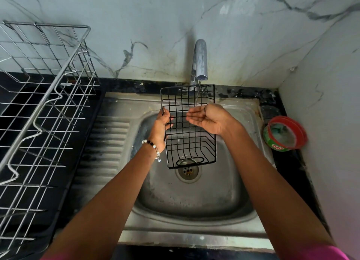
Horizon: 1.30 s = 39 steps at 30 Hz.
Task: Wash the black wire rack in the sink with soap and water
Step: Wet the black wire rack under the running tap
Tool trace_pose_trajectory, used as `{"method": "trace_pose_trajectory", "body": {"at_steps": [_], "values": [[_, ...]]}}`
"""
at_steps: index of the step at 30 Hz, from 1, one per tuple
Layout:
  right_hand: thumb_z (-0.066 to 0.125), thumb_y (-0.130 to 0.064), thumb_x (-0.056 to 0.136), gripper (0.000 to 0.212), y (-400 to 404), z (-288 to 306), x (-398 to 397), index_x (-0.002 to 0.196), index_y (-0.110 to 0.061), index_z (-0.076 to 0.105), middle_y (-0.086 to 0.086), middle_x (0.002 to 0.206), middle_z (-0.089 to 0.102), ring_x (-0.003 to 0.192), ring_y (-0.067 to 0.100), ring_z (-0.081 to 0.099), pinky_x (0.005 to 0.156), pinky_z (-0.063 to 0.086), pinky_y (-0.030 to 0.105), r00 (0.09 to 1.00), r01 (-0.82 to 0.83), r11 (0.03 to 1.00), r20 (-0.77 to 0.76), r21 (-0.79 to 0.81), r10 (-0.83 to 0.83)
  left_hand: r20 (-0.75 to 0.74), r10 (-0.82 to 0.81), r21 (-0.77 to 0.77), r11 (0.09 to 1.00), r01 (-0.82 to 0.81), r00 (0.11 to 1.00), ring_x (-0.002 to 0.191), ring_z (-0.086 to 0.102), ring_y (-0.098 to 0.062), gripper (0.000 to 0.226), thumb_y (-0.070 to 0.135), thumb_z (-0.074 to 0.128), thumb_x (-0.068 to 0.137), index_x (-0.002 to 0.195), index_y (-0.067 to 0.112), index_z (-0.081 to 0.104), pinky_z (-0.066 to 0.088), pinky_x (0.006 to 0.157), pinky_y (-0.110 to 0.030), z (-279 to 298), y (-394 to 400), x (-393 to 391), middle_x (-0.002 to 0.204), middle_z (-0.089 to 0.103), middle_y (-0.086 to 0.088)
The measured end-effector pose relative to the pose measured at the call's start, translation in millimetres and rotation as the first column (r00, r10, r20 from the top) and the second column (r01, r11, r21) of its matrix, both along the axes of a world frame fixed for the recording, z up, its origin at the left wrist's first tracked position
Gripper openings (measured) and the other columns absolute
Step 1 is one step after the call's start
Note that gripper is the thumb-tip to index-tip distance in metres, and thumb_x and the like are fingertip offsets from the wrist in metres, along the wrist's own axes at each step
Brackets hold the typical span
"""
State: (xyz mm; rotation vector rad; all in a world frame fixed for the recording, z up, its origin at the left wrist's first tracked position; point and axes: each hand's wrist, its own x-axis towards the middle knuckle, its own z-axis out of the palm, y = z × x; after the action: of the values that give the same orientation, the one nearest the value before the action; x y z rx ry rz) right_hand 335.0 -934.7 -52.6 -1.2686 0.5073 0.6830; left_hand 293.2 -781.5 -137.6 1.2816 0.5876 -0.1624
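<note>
Black wire rack [190,135] is held tilted over the sink [194,201] basin, top edge just under the tap [199,60], bottom edge with the oval loop hanging above the drain [188,171]. A thin stream of water [197,96] falls from the spout onto the upper grid.

Left hand [162,126] grips the rack's left side wire, fingers curled round it. Right hand [206,118] is open, palm up and cupped, in front of the rack's upper right part; whether it touches the wires cannot be told.

Risks, as judgement:
- Single-hand hold on a thin wet wire. Add soap and the grip gets slick; the rack could pivot or drop into the basin and clang on the drain.
- Stream is thin, so coverage is poor. Soap residue likely stays in grid joints unless the rack gets turned under it.
- Water hitting the wires can splash onto the counter [288,162] and wall.
- Bracelet [153,145] on the left wrist sits close to the rack edge; beads could snag on a wire end.

Soap tub [284,133], red rim and green side, stands on the counter right of the sink. Label shows "Exo" in part; nothing else readable. Steel dish rack [42,107] on the left carries no writing.
</note>
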Motion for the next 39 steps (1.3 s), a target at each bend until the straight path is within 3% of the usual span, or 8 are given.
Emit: {"method": "trace_pose_trajectory", "body": {"at_steps": [4, 9, 15, 21, 25, 29, 33, 39], "values": [[0.021, 0.019, 0.086, 0.044, -3.3, -4.2, -1.1, 0.115, 0.013, 0.054, 0.031, 0.124, 0.055, 0.116, 0.04, 0.055, 0.093, 0.048, 0.04, 0.999, -0.033, 0.999, -0.028, -0.007, 0.033, -0.017, 0.004, -0.017, 1.0, -0.004, 1.0, 0.12, 0.055, -0.019, 0.065, 0.062, 0.05, 0.085, 0.139, 0.026, 0.05, 0.028, 0.111, -0.044, -0.6, 0.4, 0.1, 0.13, 0.062, 0.002], [0.02, 0.018, 0.087, 0.042, -7.7, -3.4, -2.0, 0.11, 0.012, 0.055, 0.032, 0.126, 0.053, 0.118, 0.04, 0.054, 0.098, 0.047, 0.04, 0.999, 0.033, 0.999, -0.028, 0.033, -0.032, -0.043, 0.063, -0.036, 0.997, -0.065, 0.997, 0.122, 0.053, -0.021, 0.05, 0.053, 0.045, 0.094, 0.136, 0.027, 0.052, 0.026, 0.11, -0.048, 5.0, 1.3, -0.4, 0.131, 0.061, -0.001], [0.021, 0.017, 0.088, 0.046, -5.5, 6.5, -2.4, 0.125, 0.014, 0.048, 0.031, 0.127, 0.054, 0.118, 0.038, 0.055, 0.094, 0.049, 0.038, 0.998, 0.064, 0.991, 0.011, 0.115, -0.065, -0.125, 0.009, -0.05, 0.999, -0.015, 0.992, 0.121, 0.054, -0.019, 0.039, 0.052, 0.042, 0.096, 0.126, 0.032, 0.055, 0.032, 0.088, -0.04, 17.3, -1.1, -5.9, 0.127, 0.063, 0.001], [0.021, 0.019, 0.087, 0.045, -4.7, 9.8, -3.6, 0.12, 0.014, 0.051, 0.031, 0.127, 0.054, 0.118, 0.038, 0.056, 0.096, 0.049, 0.039, 0.987, 0.15, 0.977, 0.028, 0.152, -0.155, -0.194, -0.089, -0.021, 0.996, 0.087, 0.977, 0.117, 0.056, -0.019, 0.025, 0.054, 0.044, 0.094, 0.1, 0.034, 0.059, 0.031, 0.095, -0.044, 13.4, -5.2, -18.3, 0.124, 0.064, 0.001], [0.023, 0.014, 0.091, 0.04, -7.7, 11.5, -8.4, 0.12, 0.016, 0.051, 0.032, 0.125, 0.055, 0.117, 0.038, 0.056, 0.096, 0.049, 0.039, 0.99, 0.133, 0.971, 0.014, 0.2, -0.139, -0.214, -0.085, 0.048, 0.994, 0.098, 0.973, 0.114, 0.056, -0.017, 0.028, 0.051, 0.053, 0.092, 0.105, 0.029, 0.063, 0.034, 0.1, -0.04, 9.6, -9.2, -23.5, 0.125, 0.064, 0.001], [0.023, 0.014, 0.091, 0.039, -7.0, 9.1, -10.7, 0.116, 0.016, 0.053, 0.032, 0.127, 0.054, 0.118, 0.038, 0.055, 0.098, 0.048, 0.039, 0.984, 0.174, 0.967, -0.009, 0.185, -0.176, -0.214, -0.074, 0.102, 0.99, 0.097, 0.974, 0.098, 0.055, -0.012, 0.036, 0.048, 0.053, 0.094, 0.118, 0.023, 0.061, 0.034, 0.066, -0.026, 15.9, -12.8, -25.4, 0.127, 0.061, 0.0], [0.022, 0.013, 0.092, 0.036, -2.9, 7.7, -11.6, 0.103, 0.013, 0.056, 0.032, 0.127, 0.054, 0.118, 0.038, 0.055, 0.099, 0.047, 0.04, 0.987, 0.159, 0.972, -0.021, 0.172, -0.157, -0.261, -0.08, 0.114, 0.987, 0.113, 0.962, 0.111, 0.054, -0.018, 0.044, 0.05, 0.049, 0.096, 0.13, 0.022, 0.054, 0.03, 0.059, -0.026, 20.3, -11.9, -25.9, 0.13, 0.057, -0.003], [0.023, 0.015, 0.091, 0.041, -0.9, 5.7, -13.1, 0.121, 0.013, 0.051, 0.03, 0.127, 0.054, 0.119, 0.039, 0.053, 0.101, 0.045, 0.04, 0.997, 0.082, 0.994, -0.021, 0.077, -0.08, -0.316, -0.064, 0.133, 0.985, 0.111, 0.946, 0.103, 0.051, -0.018, 0.048, 0.047, 0.047, 0.097, 0.137, 0.019, 0.049, 0.03, 0.056, -0.028, 26.7, -7.4, -28.8, 0.132, 0.054, -0.005]]}}
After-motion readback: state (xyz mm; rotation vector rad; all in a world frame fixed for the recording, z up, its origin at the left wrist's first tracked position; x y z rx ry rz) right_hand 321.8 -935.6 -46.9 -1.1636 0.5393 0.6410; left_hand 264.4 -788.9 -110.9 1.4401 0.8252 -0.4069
